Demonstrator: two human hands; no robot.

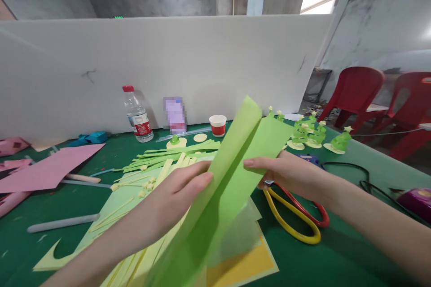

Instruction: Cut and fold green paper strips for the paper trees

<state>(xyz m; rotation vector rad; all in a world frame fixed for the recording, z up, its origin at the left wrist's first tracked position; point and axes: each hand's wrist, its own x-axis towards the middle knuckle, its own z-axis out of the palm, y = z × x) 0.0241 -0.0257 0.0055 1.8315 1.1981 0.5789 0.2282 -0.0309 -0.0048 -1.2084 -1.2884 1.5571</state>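
A sheet of light green paper, folded or curled lengthwise, is held up between my hands over the table. My left hand grips its left side, thumb on top and fingers hidden behind. My right hand pinches the right edge with the thumb in front. Scissors with one yellow and one red handle lie just below my right hand, their blades hidden. Beneath the left forearm are pale yellow paper strips, and green strips lie farther back.
Small green paper trees with stars stand at the back right. A water bottle, a paper cup and a phone line the white partition. Pink paper lies left; a purple device and black cable are right.
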